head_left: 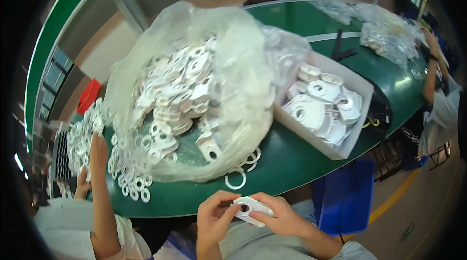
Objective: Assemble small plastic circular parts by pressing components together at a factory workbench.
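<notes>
- plastic housing (257,205), white and elongated with a round hole toward its left end, is held just off the near edge of the green table (301,157).
- left hand (214,213): its grip is closed on the housing's left end, thumb tip beside the hole, fingers bent around the far side.
- right hand (284,216): its grip is closed on the right end, thumb on the near face, index finger along the far edge.
- white ring (226,180) lies flat on the table, just far of the left hand.
- clear plastic bag (243,41), wide open, spreads across the middle of the table, around a heap of white housings (180,72).
- open box (311,137), to the bag's right, is filled with similar white parts (309,111).
- blue bin (348,196) stands right of the right hand, off the table.
- small white rings (134,193) lie scattered left of the bag, near a co-worker's raised forearm (101,187).
- red container (88,96) sits at the far left.
</notes>
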A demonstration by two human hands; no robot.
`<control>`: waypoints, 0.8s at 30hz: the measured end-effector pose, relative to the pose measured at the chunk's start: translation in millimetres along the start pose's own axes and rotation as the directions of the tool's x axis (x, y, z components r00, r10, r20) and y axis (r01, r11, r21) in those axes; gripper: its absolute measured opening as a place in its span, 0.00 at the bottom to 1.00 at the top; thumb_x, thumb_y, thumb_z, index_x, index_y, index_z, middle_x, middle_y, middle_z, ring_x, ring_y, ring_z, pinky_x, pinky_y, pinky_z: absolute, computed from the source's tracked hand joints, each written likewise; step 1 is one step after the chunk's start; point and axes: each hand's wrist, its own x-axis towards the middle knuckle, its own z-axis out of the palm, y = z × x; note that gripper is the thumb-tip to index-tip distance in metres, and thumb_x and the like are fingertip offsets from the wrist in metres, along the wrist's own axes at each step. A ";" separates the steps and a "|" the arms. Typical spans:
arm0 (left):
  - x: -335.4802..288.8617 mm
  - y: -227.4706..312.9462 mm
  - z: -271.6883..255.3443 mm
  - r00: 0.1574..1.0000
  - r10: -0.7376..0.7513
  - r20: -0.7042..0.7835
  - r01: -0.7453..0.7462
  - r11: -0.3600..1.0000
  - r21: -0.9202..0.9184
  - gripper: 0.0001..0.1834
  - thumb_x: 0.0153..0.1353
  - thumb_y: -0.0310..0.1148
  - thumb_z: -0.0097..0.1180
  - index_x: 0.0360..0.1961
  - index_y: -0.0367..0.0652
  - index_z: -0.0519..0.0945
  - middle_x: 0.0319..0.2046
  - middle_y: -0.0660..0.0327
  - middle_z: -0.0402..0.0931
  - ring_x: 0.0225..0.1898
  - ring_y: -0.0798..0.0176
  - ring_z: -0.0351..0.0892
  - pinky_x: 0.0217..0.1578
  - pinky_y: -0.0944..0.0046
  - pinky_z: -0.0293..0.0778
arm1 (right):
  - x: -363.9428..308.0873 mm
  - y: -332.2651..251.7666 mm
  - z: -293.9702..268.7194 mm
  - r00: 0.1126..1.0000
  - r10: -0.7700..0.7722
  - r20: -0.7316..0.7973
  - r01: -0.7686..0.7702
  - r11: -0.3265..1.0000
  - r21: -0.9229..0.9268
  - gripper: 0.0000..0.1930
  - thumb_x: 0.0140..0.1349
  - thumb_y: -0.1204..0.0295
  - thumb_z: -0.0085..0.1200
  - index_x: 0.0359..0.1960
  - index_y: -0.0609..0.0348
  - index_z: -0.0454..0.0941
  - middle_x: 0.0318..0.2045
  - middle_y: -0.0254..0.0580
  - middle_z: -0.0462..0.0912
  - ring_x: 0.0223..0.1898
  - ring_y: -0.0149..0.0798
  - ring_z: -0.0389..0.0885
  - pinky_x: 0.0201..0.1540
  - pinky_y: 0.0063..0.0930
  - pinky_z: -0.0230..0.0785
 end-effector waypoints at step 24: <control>27.7 20.5 -39.6 0.434 0.893 0.120 -0.399 0.072 0.914 0.19 0.36 0.20 0.64 0.36 0.38 0.81 0.30 0.57 0.75 0.31 0.57 0.75 0.30 0.58 0.75 | 43.8 -74.9 -2.6 0.984 0.046 0.170 -0.046 0.999 -0.007 0.39 0.60 0.41 0.49 0.52 0.74 0.69 0.40 0.53 0.80 0.44 0.42 0.80 0.46 0.30 0.75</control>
